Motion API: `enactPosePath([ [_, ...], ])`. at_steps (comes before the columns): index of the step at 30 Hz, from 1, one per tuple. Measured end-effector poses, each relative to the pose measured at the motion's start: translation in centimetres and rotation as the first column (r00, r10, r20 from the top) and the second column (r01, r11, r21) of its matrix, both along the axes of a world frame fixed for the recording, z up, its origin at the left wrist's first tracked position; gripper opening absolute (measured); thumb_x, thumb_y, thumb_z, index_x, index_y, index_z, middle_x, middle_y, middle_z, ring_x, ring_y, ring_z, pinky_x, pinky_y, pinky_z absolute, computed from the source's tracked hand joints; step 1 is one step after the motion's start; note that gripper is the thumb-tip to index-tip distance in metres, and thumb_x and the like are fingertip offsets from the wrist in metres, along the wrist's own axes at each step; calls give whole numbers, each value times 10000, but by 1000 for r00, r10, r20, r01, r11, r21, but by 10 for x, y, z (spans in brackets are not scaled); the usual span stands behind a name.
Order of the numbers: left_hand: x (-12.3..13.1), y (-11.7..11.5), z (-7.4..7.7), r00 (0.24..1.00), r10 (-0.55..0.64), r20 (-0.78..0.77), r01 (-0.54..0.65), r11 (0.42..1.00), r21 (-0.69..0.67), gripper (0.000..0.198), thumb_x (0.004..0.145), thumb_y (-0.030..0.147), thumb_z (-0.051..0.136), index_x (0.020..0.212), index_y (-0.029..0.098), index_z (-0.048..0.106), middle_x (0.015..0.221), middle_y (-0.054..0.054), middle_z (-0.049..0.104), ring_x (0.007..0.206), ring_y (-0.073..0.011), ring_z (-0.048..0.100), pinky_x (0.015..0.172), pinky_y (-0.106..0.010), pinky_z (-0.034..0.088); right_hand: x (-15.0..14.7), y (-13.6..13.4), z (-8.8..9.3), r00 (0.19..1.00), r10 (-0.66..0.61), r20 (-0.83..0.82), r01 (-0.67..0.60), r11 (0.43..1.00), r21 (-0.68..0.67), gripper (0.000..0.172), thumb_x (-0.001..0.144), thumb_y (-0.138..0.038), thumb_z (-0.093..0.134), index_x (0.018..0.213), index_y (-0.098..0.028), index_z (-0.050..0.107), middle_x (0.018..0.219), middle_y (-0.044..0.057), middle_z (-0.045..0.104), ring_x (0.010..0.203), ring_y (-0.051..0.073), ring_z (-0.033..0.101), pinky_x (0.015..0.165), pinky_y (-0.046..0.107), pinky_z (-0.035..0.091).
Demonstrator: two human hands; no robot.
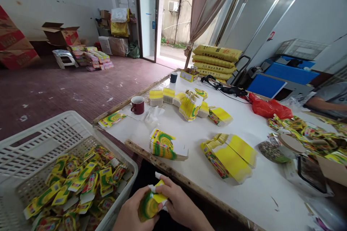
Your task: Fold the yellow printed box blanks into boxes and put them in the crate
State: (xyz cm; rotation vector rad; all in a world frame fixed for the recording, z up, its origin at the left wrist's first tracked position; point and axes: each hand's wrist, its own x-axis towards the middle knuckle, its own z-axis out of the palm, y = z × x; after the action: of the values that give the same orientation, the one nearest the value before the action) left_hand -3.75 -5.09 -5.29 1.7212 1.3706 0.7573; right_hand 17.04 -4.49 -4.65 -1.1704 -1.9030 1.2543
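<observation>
Low in the head view, both hands meet on one small yellow and green carton (150,204). My left hand (132,211) wraps round its body from the left. My right hand (176,200) pinches the upper end of it, with white coverings on some fingertips. The carton is tilted, and the fingers partly hide it. Just beyond the hands, a stack of flat printed cartons (162,145) lies at the table edge. To the left, a white plastic basket (73,117) holds many folded yellow and green cartons (86,180).
On the white table (189,177) are more carton stacks (230,155), a dark red mug (137,105), a dark mug (173,77) and a glass jar (273,148). A red plastic bag (271,106) lies at right, near another person's arm (325,103). Yellow sacks (215,63) stand behind.
</observation>
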Motion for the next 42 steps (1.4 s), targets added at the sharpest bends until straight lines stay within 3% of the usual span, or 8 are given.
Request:
enactPosePath([
  [3, 1, -1, 5, 999, -39, 20, 41, 996, -76, 498, 631, 259, 761, 1126, 238, 720, 1014, -59, 798, 885, -264, 767, 775, -295, 624, 10, 9, 16, 992, 103, -67, -103, 995, 15, 245, 857, -274, 734, 1089, -218, 791, 1385, 175, 638, 1272, 304, 634, 1041, 395, 503],
  [11, -1, 3, 12, 996, 42, -84, -44, 999, -27, 481, 659, 398, 762, 1099, 208, 722, 1026, -99, 802, 919, -296, 774, 797, -335, 633, -5, -4, 4, 992, 97, 82, -98, 995, 7, 576, 829, -81, 613, 1380, -249, 609, 1645, 172, 323, 1521, 314, 346, 1137, 451, 414],
  [17, 0, 4, 3, 998, 54, 40, -53, 998, -30, 448, 675, 377, 780, 1092, 224, 726, 964, -72, 803, 858, -270, 774, 754, -305, 632, -4, 9, 11, 994, 109, -28, -108, 994, 16, 362, 816, -84, 642, 1127, -240, 740, 1482, 148, 521, 1407, 269, 502, 1122, 420, 425],
  [20, 2, 6, -8, 981, 149, 124, -144, 988, -54, 524, 653, 412, 808, 1126, 216, 696, 1050, -97, 776, 957, -289, 753, 837, -353, 623, -4, 13, 7, 999, 43, -29, -40, 996, 85, 331, 812, -84, 633, 1096, -234, 715, 1445, 141, 533, 1352, 248, 541, 1098, 394, 447],
  [25, 3, 11, -28, 766, 555, 324, -500, 832, -242, 755, 597, 629, 822, 1164, 192, 579, 1090, -111, 674, 993, -293, 691, 794, -394, 608, -2, 13, -10, 984, -174, -25, 176, 971, 160, 315, 831, -127, 642, 1126, -236, 663, 1440, 150, 513, 1380, 276, 504, 1110, 396, 435],
  [31, 9, 12, -34, 556, 669, 494, -440, 741, -507, 811, 543, 690, 849, 1138, 201, 596, 977, -35, 637, 876, -213, 676, 745, -313, 581, -9, 10, -13, 984, -173, -45, 178, 967, 183, 294, 841, -248, 740, 1129, -245, 679, 1473, 163, 489, 1306, 284, 573, 1012, 351, 508],
  [39, 10, 3, -25, 544, 668, 507, -441, 742, -505, 799, 477, 589, 903, 1102, 183, 616, 916, -28, 640, 863, -203, 663, 715, -287, 567, 15, 14, 15, 995, 101, -5, -100, 994, 41, 215, 846, -316, 765, 1046, -242, 736, 1342, 117, 592, 1177, 233, 638, 1012, 362, 498],
  [42, 13, -2, -20, 584, 623, 520, -425, 781, -457, 702, 551, 551, 876, 1098, 194, 617, 947, -27, 633, 903, -193, 651, 765, -279, 558, 16, 9, 12, 999, 44, -32, -43, 998, 53, 219, 879, -280, 702, 1084, -206, 682, 1345, 144, 576, 1258, 253, 580, 1056, 384, 464],
])
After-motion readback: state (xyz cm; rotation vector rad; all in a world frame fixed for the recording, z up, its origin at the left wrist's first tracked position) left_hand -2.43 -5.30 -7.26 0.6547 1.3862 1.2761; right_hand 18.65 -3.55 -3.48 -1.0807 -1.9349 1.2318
